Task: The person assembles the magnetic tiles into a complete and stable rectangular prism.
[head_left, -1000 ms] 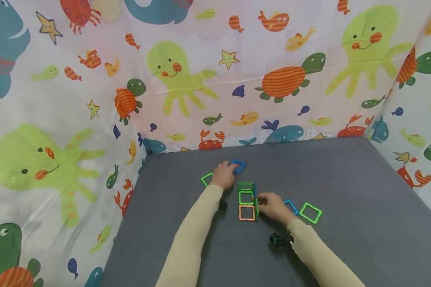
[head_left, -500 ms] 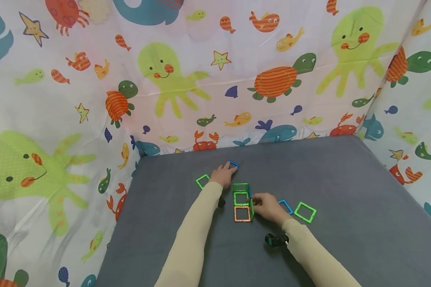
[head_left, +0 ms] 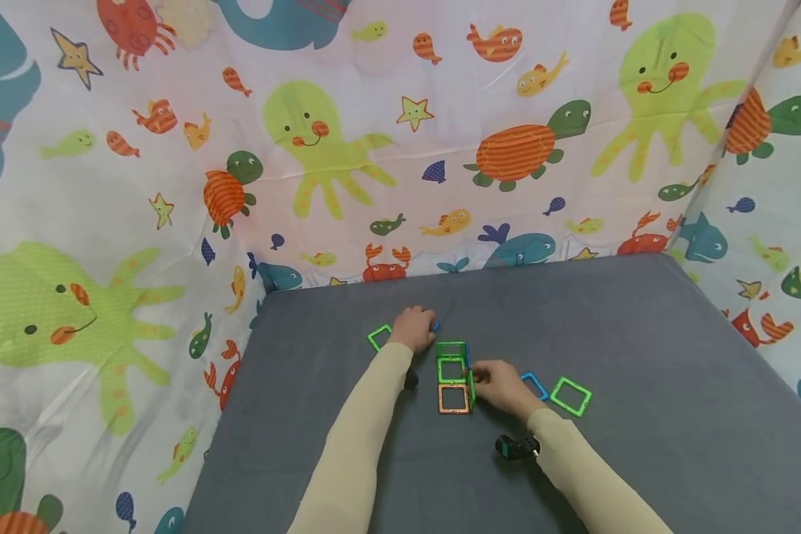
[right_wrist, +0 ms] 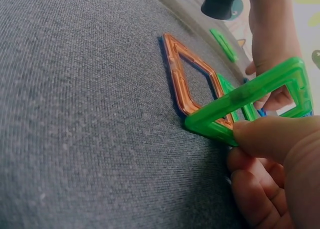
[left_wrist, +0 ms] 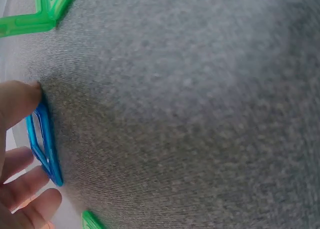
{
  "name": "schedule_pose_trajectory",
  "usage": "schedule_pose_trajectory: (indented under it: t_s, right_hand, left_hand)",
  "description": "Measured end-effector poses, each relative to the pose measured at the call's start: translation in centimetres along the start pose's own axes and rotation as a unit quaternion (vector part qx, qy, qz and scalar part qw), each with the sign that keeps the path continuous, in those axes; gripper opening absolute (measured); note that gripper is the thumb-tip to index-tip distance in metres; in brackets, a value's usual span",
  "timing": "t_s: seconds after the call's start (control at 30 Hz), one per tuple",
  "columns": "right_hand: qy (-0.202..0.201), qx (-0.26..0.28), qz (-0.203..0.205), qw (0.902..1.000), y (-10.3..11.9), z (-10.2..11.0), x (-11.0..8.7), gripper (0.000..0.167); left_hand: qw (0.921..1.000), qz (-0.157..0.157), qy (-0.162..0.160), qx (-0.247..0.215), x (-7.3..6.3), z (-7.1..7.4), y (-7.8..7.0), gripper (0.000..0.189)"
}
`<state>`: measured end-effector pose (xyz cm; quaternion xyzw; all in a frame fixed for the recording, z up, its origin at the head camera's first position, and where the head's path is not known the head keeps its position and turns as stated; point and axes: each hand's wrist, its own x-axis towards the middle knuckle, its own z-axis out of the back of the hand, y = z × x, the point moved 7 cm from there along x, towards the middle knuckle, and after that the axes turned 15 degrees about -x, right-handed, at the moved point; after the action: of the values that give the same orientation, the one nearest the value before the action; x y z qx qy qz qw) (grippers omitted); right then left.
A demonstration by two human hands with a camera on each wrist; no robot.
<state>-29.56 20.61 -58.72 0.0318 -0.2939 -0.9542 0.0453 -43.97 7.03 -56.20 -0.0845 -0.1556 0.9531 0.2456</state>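
My left hand (head_left: 414,329) is at the back of the group and grips a blue square magnetic tile (left_wrist: 46,139), thumb at one end and fingers at the other. My right hand (head_left: 503,386) pinches an upright green magnetic tile (right_wrist: 250,95) between thumb and fingers, at the right edge of a flat orange tile (head_left: 454,411). Behind the orange one lies a flat green tile (head_left: 451,382), with another green tile (head_left: 451,343) standing at its back edge. An upright blue tile (head_left: 468,354) stands at its right side.
A loose green tile (head_left: 375,339) lies left of my left hand. To the right of my right hand lie a blue tile (head_left: 539,391) and a green tile (head_left: 584,406). A patterned curtain (head_left: 347,237) borders the grey table (head_left: 614,319) at the back and sides.
My left hand has drawn the blue tile nearer and now covers most of it in the head view. The right hand stays at the upright green tile. The head view has shifted slightly.
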Motion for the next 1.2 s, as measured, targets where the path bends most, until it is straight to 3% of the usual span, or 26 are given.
schedule_pose_trajectory:
  t_s: [0.2,0.37,0.6,0.77,0.97,1.2]
  right_hand:
    - [0.005,0.003,-0.001,1.0000,-0.2,-0.3,0.1,0.022]
    - [0.009,0.003,0.000,1.0000,-0.3,-0.3,0.2,0.023]
    - [0.010,-0.001,0.003,0.9999,-0.1,-0.1,0.2,0.023]
    - [0.012,0.001,0.007,0.9999,0.1,-0.1,0.2,0.024]
    - [0.014,0.007,0.000,0.9999,0.0,0.0,0.2,0.024]
    - [0.017,-0.001,0.008,0.9998,0.1,-0.2,0.3,0.024]
  left_hand:
    - [0.9998,0.018,0.000,-0.007,-0.5,0.3,0.5,0.032]
    - [0.9989,0.039,0.024,0.007,-1.0,0.7,0.9,0.043]
    - [0.9979,0.017,0.054,-0.030,-1.9,1.2,0.9,0.049]
    - [0.9934,0.006,0.030,-0.111,-2.6,1.4,1.9,0.050]
    - [0.9714,0.006,-0.018,-0.237,-3.9,2.5,3.0,0.051]
    - [0.9615,-0.028,-0.048,-0.269,-6.2,3.0,2.8,0.053]
